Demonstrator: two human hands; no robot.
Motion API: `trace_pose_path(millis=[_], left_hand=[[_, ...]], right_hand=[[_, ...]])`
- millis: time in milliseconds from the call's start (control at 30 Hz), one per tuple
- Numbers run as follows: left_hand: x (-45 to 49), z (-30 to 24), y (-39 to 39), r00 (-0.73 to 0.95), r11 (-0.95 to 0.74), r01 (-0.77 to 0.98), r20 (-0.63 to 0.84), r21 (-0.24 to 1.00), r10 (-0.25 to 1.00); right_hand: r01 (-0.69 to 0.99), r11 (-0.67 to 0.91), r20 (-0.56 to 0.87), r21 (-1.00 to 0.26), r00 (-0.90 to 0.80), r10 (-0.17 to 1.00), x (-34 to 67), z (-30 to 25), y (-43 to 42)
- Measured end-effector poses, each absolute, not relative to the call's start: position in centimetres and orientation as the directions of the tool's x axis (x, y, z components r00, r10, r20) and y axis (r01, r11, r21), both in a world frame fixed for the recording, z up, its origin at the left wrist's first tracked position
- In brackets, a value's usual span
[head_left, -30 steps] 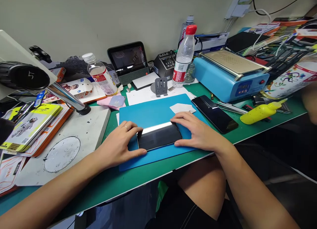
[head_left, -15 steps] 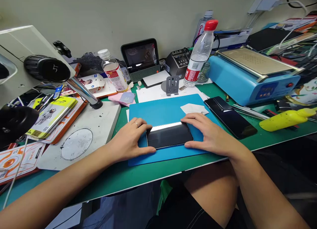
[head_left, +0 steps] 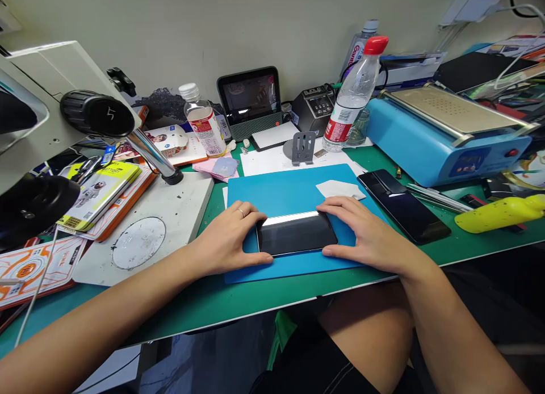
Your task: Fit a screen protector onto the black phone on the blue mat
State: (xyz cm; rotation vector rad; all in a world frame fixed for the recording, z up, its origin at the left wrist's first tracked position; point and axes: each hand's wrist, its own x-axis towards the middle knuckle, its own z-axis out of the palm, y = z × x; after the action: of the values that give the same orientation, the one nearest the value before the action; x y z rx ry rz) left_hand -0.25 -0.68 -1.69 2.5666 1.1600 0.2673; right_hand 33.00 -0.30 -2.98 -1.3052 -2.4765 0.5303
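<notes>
A black smartphone (head_left: 298,235) lies flat and sideways on a blue mat (head_left: 276,189), with a bright reflection along its far edge. My left hand (head_left: 234,235) grips its left end, thumb on the near edge and fingers at the far corner; a ring is on one finger. At the right end, my right hand (head_left: 355,229) holds the phone the same way, thumb near and fingers far. A folded white wipe (head_left: 339,189) rests on the mat just beyond my right hand. Right of the mat lies a second black phone (head_left: 409,209).
A microscope stand base (head_left: 183,206) is at left, beside stacked boxes (head_left: 102,201). Behind the mat stand a grey phone holder (head_left: 304,148), a red-capped bottle (head_left: 351,104), another bottle (head_left: 204,127) and a smart display (head_left: 251,96). A blue heating machine (head_left: 434,138) and yellow bottle (head_left: 500,214) are at right.
The whole view has shifted slightly, so the scene sits a little further right. Both hands keep the same grip on the phone, which stays in place on the mat.
</notes>
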Motion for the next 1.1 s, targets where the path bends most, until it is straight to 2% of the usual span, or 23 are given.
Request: trace_pose_path(millis=[400, 733, 1100], left_hand=[[0.01, -1.13, -0.95, 0.636, -0.593, 0.709, 0.017, 0.381, 0.771], [0.22, -1.59, -1.07, 0.641, -0.602, 0.709, 0.020, 0.368, 0.767], [0.01, -1.77, -0.91, 0.645, -0.608, 0.700, 0.033, 0.374, 0.763]], right_hand=[[0.716, 0.514, 0.084, -0.472, -0.543, 0.835, 32.94, -2.79, -0.50], [0.681, 0.464, 0.047, -0.567, -0.536, 0.843, 33.12, -2.49, -0.44], [0.669, 0.425, 0.019, -0.609, -0.524, 0.851, 33.37, -2.45, -0.41]])
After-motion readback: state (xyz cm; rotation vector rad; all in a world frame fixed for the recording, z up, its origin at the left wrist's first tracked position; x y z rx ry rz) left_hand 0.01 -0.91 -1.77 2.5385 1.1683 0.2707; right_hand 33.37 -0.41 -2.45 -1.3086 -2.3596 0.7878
